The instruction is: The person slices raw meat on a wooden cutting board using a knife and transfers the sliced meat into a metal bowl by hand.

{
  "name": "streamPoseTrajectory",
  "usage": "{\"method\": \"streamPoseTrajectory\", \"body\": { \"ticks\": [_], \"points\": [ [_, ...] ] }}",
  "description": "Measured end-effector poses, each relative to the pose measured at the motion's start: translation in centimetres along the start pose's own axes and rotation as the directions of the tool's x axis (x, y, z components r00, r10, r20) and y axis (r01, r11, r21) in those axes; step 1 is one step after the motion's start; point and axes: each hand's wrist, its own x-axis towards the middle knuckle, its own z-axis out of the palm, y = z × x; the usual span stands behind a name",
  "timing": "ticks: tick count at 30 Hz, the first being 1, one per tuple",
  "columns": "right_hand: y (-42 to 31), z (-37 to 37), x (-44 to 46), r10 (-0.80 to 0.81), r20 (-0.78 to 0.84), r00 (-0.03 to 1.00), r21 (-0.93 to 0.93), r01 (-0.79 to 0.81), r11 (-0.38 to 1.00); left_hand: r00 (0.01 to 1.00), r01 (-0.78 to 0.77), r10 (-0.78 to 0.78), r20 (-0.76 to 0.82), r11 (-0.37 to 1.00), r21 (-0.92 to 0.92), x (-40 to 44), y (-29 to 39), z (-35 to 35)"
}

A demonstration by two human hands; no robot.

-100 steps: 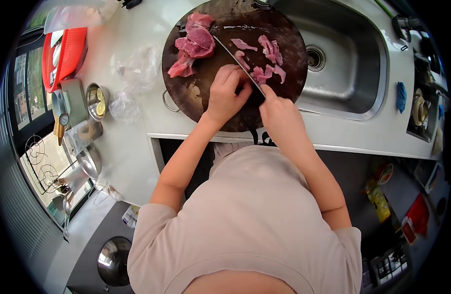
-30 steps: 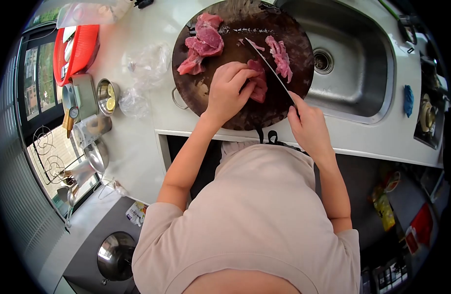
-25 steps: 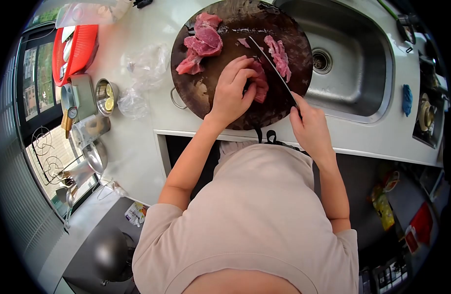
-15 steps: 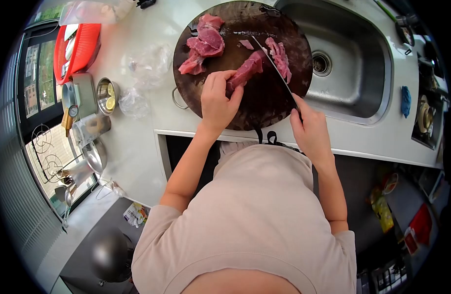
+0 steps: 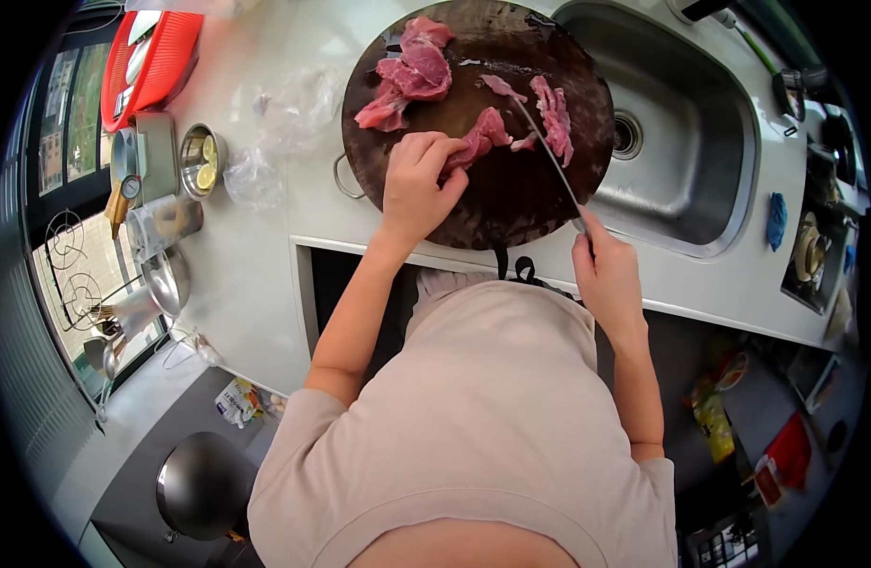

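Observation:
My left hand (image 5: pixel 422 186) is closed on the near end of a strip of raw meat (image 5: pixel 483 137) lying on a round dark cutting board (image 5: pixel 511 204). In my right hand (image 5: pixel 607 275) is the handle of a knife (image 5: pixel 552 156), its blade slanting away to the upper left over the board. The blade is just right of the held strip, near small cut slices (image 5: pixel 502 87). Beyond the blade lies a pile of cut meat (image 5: pixel 554 118). A larger piece of raw meat (image 5: pixel 418 68) rests at the board's far left.
Right of the board is a steel sink (image 5: pixel 705 213). On the left are clear plastic bags (image 5: pixel 255 178), a metal bowl (image 5: pixel 198 142) with lemon halves and a red basket (image 5: pixel 178 59). A blue crumpled item (image 5: pixel 777 221) lies right of the sink.
The knife has shifted right, away from the held meat. The held strip looks shorter, and more sliced meat lies near the blade. The whole view has shifted slightly.

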Motion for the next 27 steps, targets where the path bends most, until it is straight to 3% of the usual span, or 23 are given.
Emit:
{"method": "streamPoseTrajectory", "body": {
  "ticks": [2,3,6,10,11,15,18,19,22,27],
  "points": [
    [0.1,-0.4,0.2,0.035,-0.011,0.999,0.012,-0.035,0.999,0.997,-0.073,0.073,-0.007,0.997,0.033,-0.1,-0.6,-0.6],
    [0.1,-0.6,0.3,0.038,-0.007,0.999,0.004,-0.038,0.999,0.999,-0.039,0.040,-0.032,0.998,0.040,-0.2,-0.6,-0.5],
    [0.1,-0.5,0.6,-0.015,-0.008,1.000,-0.030,0.015,0.999,0.980,-0.183,0.193,-0.047,0.969,0.165,0.2,0.1,0.3],
    [0.4,0.1,1.5,-0.086,-0.004,0.996,-0.095,0.085,0.992,0.997,-0.018,0.038,-0.064,0.957,0.288,1.4,2.6,2.4],
    [0.3,0.1,1.6,-0.083,-0.001,0.997,-0.088,0.082,0.993,0.999,0.012,-0.001,-0.043,0.962,0.272,1.7,2.4,2.7],
    [0.2,0.0,1.9,-0.070,0.006,0.998,-0.075,0.070,0.995,0.943,-0.313,0.298,0.150,0.946,0.088,2.2,0.8,2.6],
    [0.6,0.2,1.7,-0.096,-0.005,0.995,-0.090,0.095,0.991,0.924,-0.378,0.370,0.096,0.923,0.076,2.2,0.6,1.7],
    [0.8,0.2,1.6,-0.112,-0.013,0.994,-0.099,0.111,0.989,0.944,-0.329,0.329,0.027,0.944,0.016,1.7,0.9,1.6],
    [1.3,0.3,1.4,-0.188,-0.007,0.982,-0.175,0.184,0.967,0.945,-0.319,0.324,-0.047,0.942,0.101,0.7,0.9,2.9],
    [1.5,-0.3,1.4,-0.237,0.043,0.971,-0.349,0.236,0.907,0.946,-0.318,0.323,-0.017,0.937,0.142,0.4,0.7,3.1]
  ]
}}
